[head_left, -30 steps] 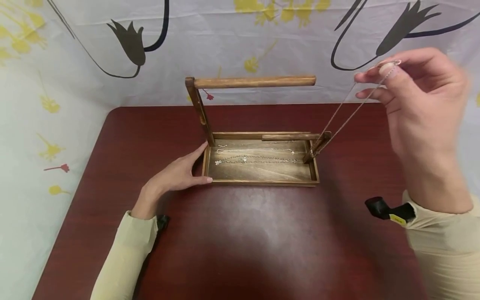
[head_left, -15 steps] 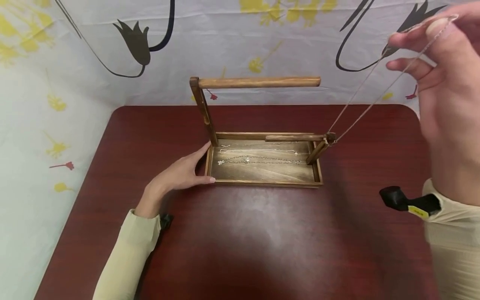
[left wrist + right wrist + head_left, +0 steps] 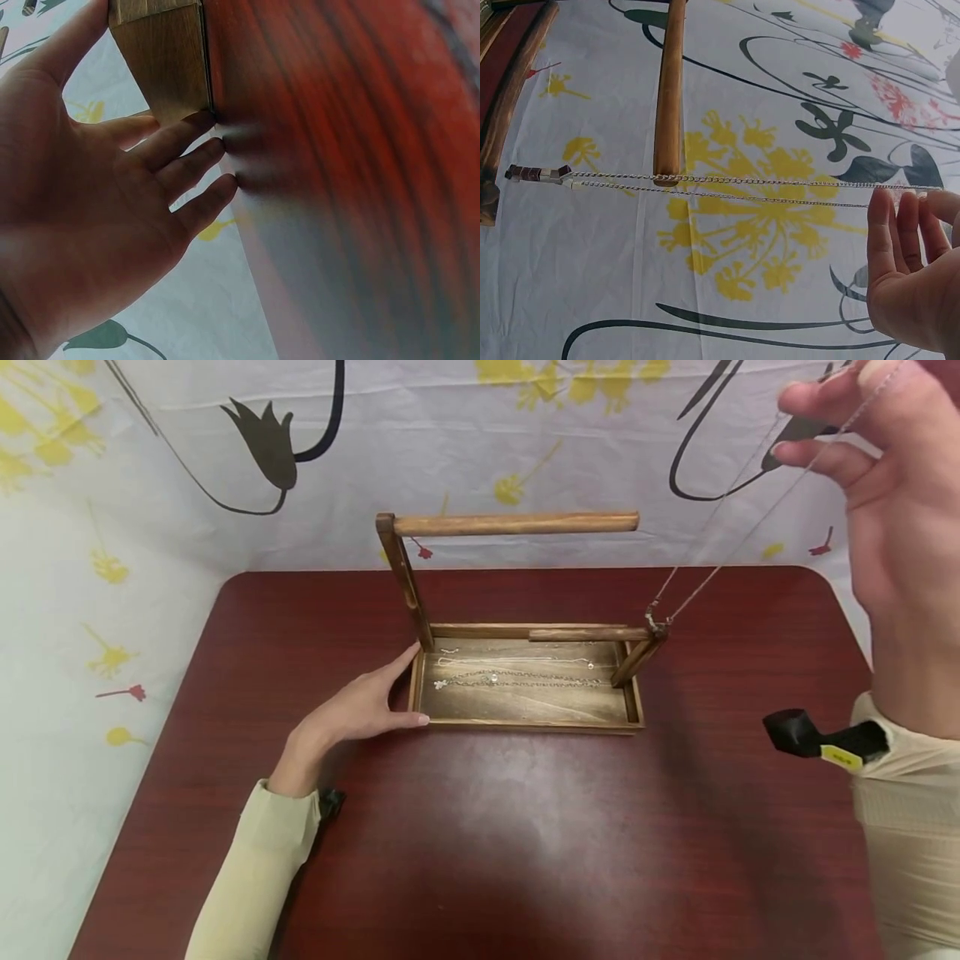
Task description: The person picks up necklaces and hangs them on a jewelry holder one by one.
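Observation:
High at the right of the head view, my right hand [image 3: 903,510] pinches a thin silver necklace [image 3: 765,199] by its chain, which hangs in a long double strand. A small silver and dark brown pendant [image 3: 544,174] is at its lower end; in the head view it overlaps the lower bar's post. My left hand [image 3: 363,703] spans the left end of a wooden jewelry stand [image 3: 525,725], thumb on the front corner and forefinger at the back. Its other fingers reach along the tray's side in the left wrist view. Several necklaces [image 3: 517,683] lie in the stand's tray.
A tall post at the tray's left carries a high wooden bar [image 3: 517,522] with a free right end. A lower bar [image 3: 585,634] juts left from a short right post. The stand is on a dark red table [image 3: 525,827] before a patterned cloth [image 3: 600,460].
My right hand has risen and moved right, partly out of the head view. The necklace has lifted, its lower end moving from low on the right post to its top. The left hand stays put.

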Motion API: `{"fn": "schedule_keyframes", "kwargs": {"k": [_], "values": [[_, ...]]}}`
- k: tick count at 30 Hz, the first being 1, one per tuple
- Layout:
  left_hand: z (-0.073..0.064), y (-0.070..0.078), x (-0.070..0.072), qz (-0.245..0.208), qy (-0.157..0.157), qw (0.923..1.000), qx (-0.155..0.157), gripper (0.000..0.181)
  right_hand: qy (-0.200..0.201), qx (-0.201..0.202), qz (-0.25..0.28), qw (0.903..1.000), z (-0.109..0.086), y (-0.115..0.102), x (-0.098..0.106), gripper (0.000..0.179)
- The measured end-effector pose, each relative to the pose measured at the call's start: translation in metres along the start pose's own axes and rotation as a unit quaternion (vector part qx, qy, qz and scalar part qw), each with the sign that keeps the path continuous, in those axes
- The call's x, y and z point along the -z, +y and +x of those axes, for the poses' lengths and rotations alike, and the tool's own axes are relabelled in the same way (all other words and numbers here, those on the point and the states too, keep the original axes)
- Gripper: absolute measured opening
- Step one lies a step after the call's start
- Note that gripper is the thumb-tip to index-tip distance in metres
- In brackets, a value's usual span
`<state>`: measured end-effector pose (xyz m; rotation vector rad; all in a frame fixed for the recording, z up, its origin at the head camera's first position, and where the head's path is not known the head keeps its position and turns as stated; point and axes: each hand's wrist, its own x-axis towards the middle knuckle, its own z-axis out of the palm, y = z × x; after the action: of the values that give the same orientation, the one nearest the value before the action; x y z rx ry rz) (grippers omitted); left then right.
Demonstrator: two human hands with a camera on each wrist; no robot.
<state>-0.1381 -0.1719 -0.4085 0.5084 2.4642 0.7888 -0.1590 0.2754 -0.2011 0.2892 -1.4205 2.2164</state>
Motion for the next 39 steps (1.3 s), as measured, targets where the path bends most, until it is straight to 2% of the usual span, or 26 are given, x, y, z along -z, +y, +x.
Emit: {"fn": "schedule_keyframes", "kwargs": {"k": [4, 7, 10, 14, 18, 23, 29, 39], "values": [[0.0, -0.001, 0.0, 0.005, 0.002, 1.0, 0.001, 0.109, 0.011, -0.008, 0.022, 0.9997, 0.002, 0.003, -0.004, 0.019], [0.0, -0.001, 0.0, 0.005, 0.0, 1.0, 0.001, 0.109, 0.017, 0.002, 0.024, 0.9996, 0.001, 0.003, -0.007, 0.017], [0.0, -0.001, 0.0, 0.005, -0.003, 1.0, 0.002, 0.109, 0.023, -0.012, 0.054, 0.9982, 0.0, 0.002, -0.01, 0.018], [-0.001, 0.0, 0.0, 0.006, -0.002, 1.0, 0.004, 0.108, 0.021, -0.024, 0.067, 0.9972, -0.002, 0.002, -0.017, 0.02], [-0.001, 0.0, -0.001, 0.003, 0.001, 1.0, 0.002, 0.108, -0.009, -0.01, 0.023, 0.9997, -0.006, 0.004, -0.023, 0.018], [-0.002, -0.001, -0.001, 0.003, 0.002, 1.0, 0.004, 0.109, -0.038, 0.004, -0.018, 0.9991, -0.01, 0.008, -0.026, 0.029], [-0.002, -0.001, 0.0, 0.005, 0.0, 1.0, 0.006, 0.108, -0.034, -0.006, -0.015, 0.9993, -0.01, 0.014, -0.03, 0.032], [0.001, -0.002, 0.0, -0.002, 0.003, 1.0, 0.001, 0.109, -0.067, -0.016, 0.001, 0.9976, -0.008, 0.027, -0.033, 0.026]]}}
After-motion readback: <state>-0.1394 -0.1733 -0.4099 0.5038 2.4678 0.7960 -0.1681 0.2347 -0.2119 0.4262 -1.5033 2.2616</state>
